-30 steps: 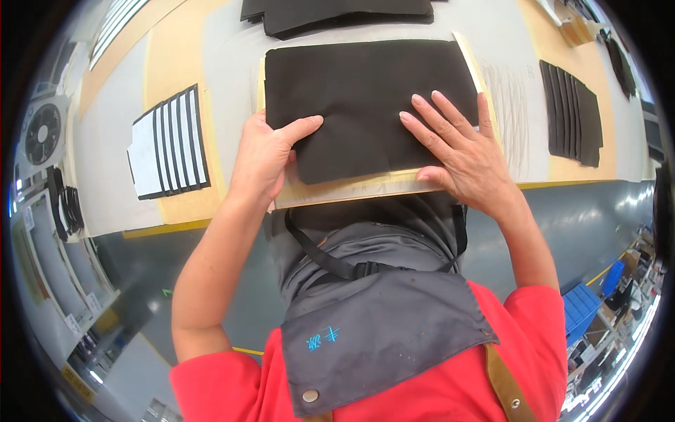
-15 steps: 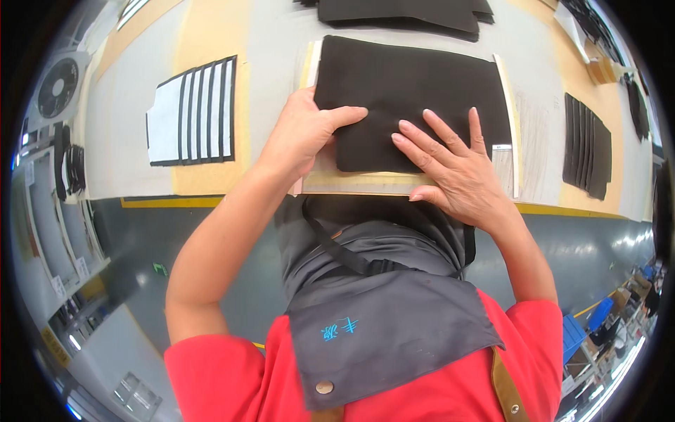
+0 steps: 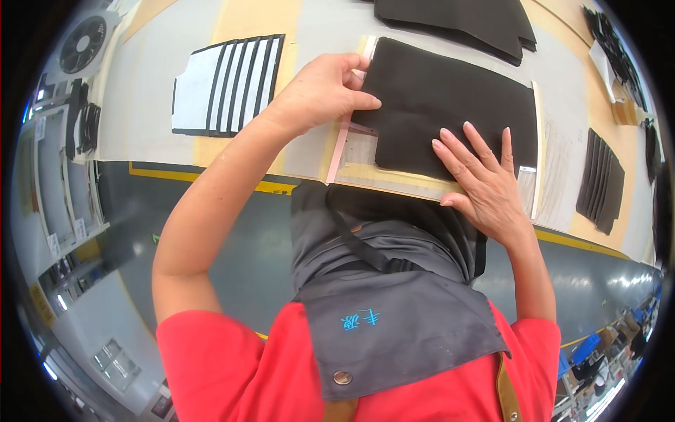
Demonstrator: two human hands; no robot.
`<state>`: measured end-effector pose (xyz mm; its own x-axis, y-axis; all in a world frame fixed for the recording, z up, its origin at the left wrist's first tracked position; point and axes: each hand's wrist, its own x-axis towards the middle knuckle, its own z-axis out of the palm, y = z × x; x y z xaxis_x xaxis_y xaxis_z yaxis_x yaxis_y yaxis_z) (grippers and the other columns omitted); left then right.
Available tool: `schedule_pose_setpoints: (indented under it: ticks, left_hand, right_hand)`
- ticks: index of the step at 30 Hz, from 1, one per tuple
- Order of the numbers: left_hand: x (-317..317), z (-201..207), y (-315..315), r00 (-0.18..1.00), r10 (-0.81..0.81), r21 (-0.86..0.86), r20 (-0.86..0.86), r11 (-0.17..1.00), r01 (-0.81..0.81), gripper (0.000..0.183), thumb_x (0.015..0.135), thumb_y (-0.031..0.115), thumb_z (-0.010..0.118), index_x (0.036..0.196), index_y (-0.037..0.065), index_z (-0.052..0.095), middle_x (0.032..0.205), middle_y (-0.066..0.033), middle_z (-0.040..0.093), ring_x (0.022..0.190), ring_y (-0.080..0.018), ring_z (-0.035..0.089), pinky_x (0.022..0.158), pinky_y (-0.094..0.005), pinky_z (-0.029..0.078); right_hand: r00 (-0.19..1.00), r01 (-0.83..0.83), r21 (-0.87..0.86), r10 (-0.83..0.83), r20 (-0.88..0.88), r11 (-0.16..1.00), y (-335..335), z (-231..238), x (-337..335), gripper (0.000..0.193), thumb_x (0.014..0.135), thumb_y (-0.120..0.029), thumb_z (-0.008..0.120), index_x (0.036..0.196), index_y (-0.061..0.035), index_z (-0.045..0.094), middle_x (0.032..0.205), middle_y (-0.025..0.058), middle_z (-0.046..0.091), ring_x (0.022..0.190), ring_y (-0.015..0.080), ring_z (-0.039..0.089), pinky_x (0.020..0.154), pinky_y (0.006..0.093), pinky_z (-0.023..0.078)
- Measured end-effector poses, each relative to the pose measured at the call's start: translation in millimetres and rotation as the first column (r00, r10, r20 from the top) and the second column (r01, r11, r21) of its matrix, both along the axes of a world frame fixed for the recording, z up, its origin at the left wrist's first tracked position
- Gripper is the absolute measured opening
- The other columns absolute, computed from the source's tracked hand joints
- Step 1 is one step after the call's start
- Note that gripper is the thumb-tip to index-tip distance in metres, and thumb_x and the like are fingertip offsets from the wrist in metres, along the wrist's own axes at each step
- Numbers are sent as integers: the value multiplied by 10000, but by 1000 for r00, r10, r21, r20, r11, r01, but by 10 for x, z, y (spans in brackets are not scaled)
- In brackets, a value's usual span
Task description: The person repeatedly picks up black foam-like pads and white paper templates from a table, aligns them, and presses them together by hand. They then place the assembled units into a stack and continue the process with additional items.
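A smooth black sheet (image 3: 450, 91), perhaps fabric or leather, lies on a thin clear-looking board (image 3: 358, 151) with pale strips along its left and right sides. My left hand (image 3: 327, 91) is at the sheet's left edge, its thumb over the top and its fingers curled at the rim; their tips are partly hidden. Spread flat, my right hand (image 3: 485, 183) presses on the lower right part of the sheet, thumb near the board's front edge. A small white label (image 3: 526, 169) shows beside its fingers.
More black sheets (image 3: 450, 24) lie stacked at the table's far side. To the left is a white panel with black stripes (image 3: 228, 88); to the right, a pleated black piece (image 3: 601, 179). A fan (image 3: 83, 42) stands far left. The table's front edge runs before me.
My view has shifted and tilted. My left hand has slid up along the sheet's left edge, its fingers curling there. The right hand stays flat on the sheet.
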<state>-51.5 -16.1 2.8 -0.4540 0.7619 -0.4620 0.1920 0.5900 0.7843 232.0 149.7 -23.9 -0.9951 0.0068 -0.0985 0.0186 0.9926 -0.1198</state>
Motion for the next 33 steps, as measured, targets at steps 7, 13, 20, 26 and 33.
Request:
schedule_pose_setpoints:
  ticks: [7,13,20,26,33]
  left_hand:
    - [18,-54,-52,975,-40,17,-221,999,44,567,880,197,857,1346,-42,639,867,-51,717,787,-118,679,743,-277,546]
    - [59,-78,-62,958,-22,23,-287,999,30,535,852,217,868,1303,5,675,849,-44,714,795,-149,688,766,-306,562]
    - [88,-46,-54,947,-36,-4,-319,999,37,526,860,214,862,1311,25,667,831,-25,698,771,-131,670,747,-291,549]
    - [101,-44,-50,941,-33,14,-337,999,40,560,845,205,872,1331,34,653,825,-31,693,773,-136,667,752,-296,549]
    - [224,-123,-193,779,112,210,-616,977,26,770,746,210,949,1414,71,591,1092,-93,667,938,-216,651,810,-355,545]
  right_hand:
    - [1000,2,-14,-2,-3,1000,4,-1,-5,848,950,-745,400,1665,-289,399,1722,-99,373,1635,215,230,1331,623,-36]
    - [1000,7,-24,-7,-10,1000,7,-23,0,848,941,-754,384,1662,-308,402,1719,-102,379,1636,211,228,1336,611,-40]
    - [1000,8,-8,-8,-8,1000,3,-32,-1,854,938,-769,356,1661,-316,403,1717,-106,380,1634,209,232,1338,608,-37]
    - [1000,8,-17,-9,-16,1000,14,-35,7,849,942,-762,364,1658,-308,410,1715,-101,385,1632,212,237,1337,613,-31]
    - [1000,-5,-14,5,-12,1000,14,2,-1,835,967,-742,376,1653,-270,424,1711,-90,392,1629,224,245,1328,638,-15]
